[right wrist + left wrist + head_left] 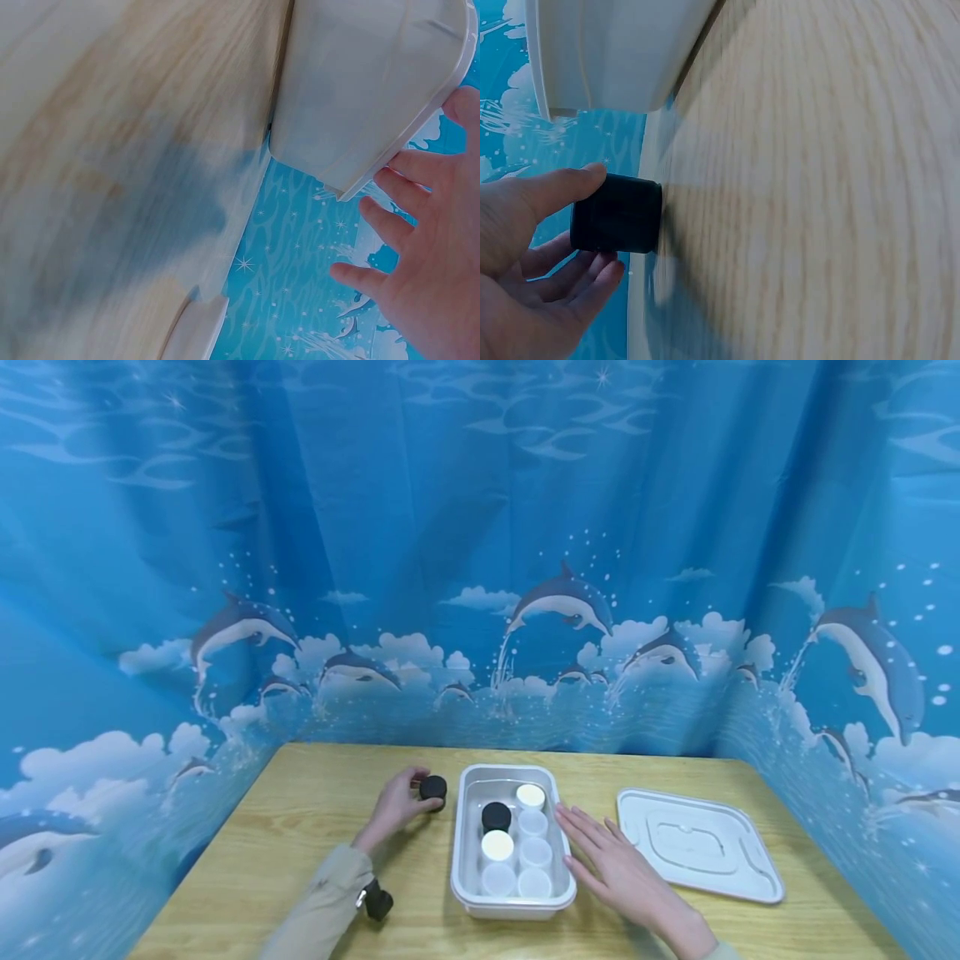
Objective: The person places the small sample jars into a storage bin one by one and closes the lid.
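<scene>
Between the thumb and fingers of my left hand [397, 806] is a small black round container [616, 215], left of the box. The left wrist view shows its base at the tabletop; I cannot tell whether it bears on the wood. A white rectangular box [457, 860] stands open in the middle, holding several round containers: a black one [496, 817], white-topped ones like this one [497, 845], and translucent ones such as this [498, 879]. My right hand [618, 868] lies along the box's right side, fingers extended, fingertips at the rim.
A white lid [686, 843] lies flat on the wooden table [300, 827], right of the box. Behind the table hangs a blue curtain [450, 527] printed with dolphins. A black device [377, 902] is strapped at the left wrist.
</scene>
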